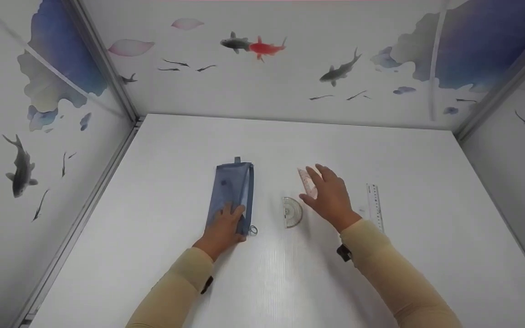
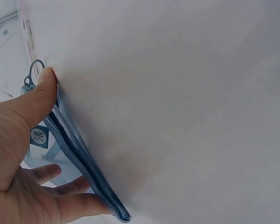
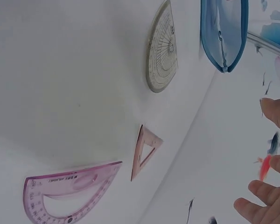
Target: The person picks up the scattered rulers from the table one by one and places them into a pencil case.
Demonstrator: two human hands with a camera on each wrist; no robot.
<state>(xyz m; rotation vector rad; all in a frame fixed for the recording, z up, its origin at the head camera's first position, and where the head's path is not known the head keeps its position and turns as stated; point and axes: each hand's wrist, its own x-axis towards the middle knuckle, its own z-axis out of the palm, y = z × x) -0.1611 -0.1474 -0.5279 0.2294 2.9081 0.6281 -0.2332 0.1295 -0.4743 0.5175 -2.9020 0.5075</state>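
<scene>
A blue mesh zip pouch (image 1: 233, 182) lies on the table. My left hand (image 1: 220, 230) rests on its near end with spread fingers, the thumb beside the zip pull ring (image 2: 36, 70). Over the table to the right hovers my right hand (image 1: 333, 196), its fingers loosely bent and nothing in them. Under its fingertips in the head view is a small pink set square (image 1: 307, 182). Just left of this hand lies a clear protractor (image 1: 292, 212). A pink protractor (image 3: 72, 186) shows in the right wrist view; in the head view my right hand seems to hide it.
A clear ruler (image 1: 374, 207) lies to the right, partly covered by my right sleeve. White panels with painted fish (image 1: 267, 48) enclose the white table (image 1: 262, 282) at the back and sides.
</scene>
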